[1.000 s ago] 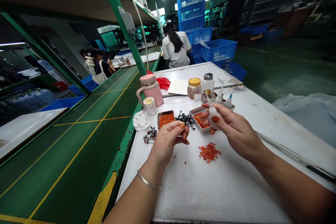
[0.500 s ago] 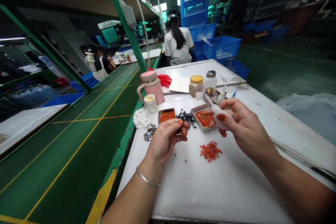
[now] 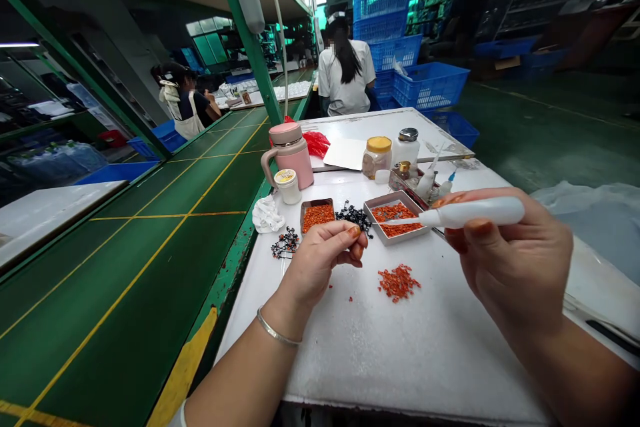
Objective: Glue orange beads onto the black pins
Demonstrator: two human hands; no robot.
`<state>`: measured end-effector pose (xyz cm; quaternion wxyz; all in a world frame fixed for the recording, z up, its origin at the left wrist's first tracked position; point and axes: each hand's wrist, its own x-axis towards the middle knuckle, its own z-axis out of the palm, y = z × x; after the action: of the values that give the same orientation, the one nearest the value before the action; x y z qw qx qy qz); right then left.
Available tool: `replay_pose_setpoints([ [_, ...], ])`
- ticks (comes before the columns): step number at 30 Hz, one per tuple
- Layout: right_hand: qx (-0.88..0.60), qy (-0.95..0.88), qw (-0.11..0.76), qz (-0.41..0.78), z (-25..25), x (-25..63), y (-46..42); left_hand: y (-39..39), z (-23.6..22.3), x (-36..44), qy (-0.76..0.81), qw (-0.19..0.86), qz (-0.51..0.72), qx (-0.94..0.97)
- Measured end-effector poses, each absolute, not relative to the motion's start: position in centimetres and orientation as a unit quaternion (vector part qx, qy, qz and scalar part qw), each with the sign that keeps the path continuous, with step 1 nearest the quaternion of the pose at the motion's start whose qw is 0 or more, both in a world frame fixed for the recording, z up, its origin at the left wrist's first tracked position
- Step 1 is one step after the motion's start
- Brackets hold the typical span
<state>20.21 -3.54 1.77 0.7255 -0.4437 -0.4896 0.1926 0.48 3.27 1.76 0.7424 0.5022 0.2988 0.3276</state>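
My right hand (image 3: 515,253) grips a white squeeze bottle (image 3: 480,212) with a long thin nozzle. The bottle lies nearly level, its tip pointing left, close to the fingertips of my left hand (image 3: 325,253). A thin metal piece (image 3: 438,233) also pokes out by the right fingers. My left hand is closed in a pinch; what sits between its fingers is hidden. Just beyond it are a pile of small black parts (image 3: 354,215), a tray of orange pieces (image 3: 319,213) and a box (image 3: 400,238) of similar pieces. Loose orange pieces (image 3: 399,282) lie on the white table (image 3: 380,360).
A pink mug (image 3: 295,163), a white tub (image 3: 289,188), crumpled tissue (image 3: 269,215) and black stems (image 3: 285,243) stand or lie at the left. Behind are a yellow-lidded jar (image 3: 377,159) and a metal-capped bottle (image 3: 406,147). A green conveyor (image 3: 150,267) runs alongside; two people sit farther off.
The squeeze bottle has tipped from nozzle-up to nearly level, its tip now by my left fingertips. My right hand has shifted right and turned. My left hand stays pinched.
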Motion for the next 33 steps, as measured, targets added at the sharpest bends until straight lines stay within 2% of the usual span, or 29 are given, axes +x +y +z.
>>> replay_pose_setpoints([
  [33,-0.439,-0.499,0.717,0.210,1.35,20.03,-3.60,2.97,1.74,0.59,0.308,0.710,0.317,0.548],
])
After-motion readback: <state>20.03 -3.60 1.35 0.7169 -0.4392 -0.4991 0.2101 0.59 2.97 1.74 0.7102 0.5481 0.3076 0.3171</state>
